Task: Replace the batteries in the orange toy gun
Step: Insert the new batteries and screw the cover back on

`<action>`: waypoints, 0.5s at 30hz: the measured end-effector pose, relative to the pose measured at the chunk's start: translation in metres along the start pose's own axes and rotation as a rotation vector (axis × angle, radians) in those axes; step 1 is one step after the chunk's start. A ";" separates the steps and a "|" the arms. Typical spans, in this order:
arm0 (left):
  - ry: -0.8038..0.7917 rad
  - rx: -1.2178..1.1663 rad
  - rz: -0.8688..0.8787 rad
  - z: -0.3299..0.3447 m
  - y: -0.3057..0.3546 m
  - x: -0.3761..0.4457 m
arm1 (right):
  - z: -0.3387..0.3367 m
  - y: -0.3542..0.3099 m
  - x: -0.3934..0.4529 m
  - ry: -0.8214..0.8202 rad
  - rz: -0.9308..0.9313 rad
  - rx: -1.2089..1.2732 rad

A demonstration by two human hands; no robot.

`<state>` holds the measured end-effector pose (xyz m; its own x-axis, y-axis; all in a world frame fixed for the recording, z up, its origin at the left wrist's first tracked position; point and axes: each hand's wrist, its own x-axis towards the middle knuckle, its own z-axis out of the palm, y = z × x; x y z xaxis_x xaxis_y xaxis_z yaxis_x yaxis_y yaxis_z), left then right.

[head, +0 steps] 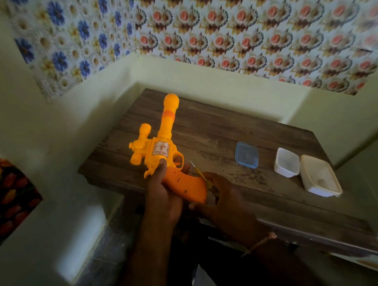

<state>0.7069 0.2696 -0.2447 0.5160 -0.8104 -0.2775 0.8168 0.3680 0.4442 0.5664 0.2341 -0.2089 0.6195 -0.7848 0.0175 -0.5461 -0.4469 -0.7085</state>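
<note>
The orange toy gun point(162, 153) is held above the surface's point(216, 128) near left corner, barrel pointing toward the far edge. It is clasped at the handle top by the left hand point(162, 195), grip wrapped round it. A yellow-handled screwdriver point(202, 175) is pinched in the right hand point(222, 198) at the handle's butt. Three plastic containers point(286, 165) are lined near the right edge.

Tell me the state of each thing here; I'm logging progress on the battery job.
Toy gun: held off the table, barrel pointing away.
Left hand: grips the handle.
Right hand: holds a screwdriver at the handle's end.
Blue tub: lidless.
White tub: lidless.
Cream tub: lidless.
</note>
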 end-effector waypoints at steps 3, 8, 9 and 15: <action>0.001 0.016 0.011 0.003 0.004 0.001 | 0.003 -0.001 0.004 0.003 -0.036 0.010; 0.084 0.109 -0.011 0.008 0.018 0.008 | 0.008 -0.003 0.018 0.027 -0.035 0.065; 0.102 0.127 -0.012 0.008 0.022 0.010 | 0.008 -0.005 0.022 0.024 -0.030 0.074; 0.172 0.221 -0.031 0.010 0.039 0.012 | 0.015 -0.012 0.044 0.017 0.001 0.088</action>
<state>0.7424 0.2698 -0.2222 0.5429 -0.7238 -0.4260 0.7669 0.2206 0.6026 0.6089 0.2111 -0.2102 0.6085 -0.7930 0.0280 -0.4946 -0.4067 -0.7681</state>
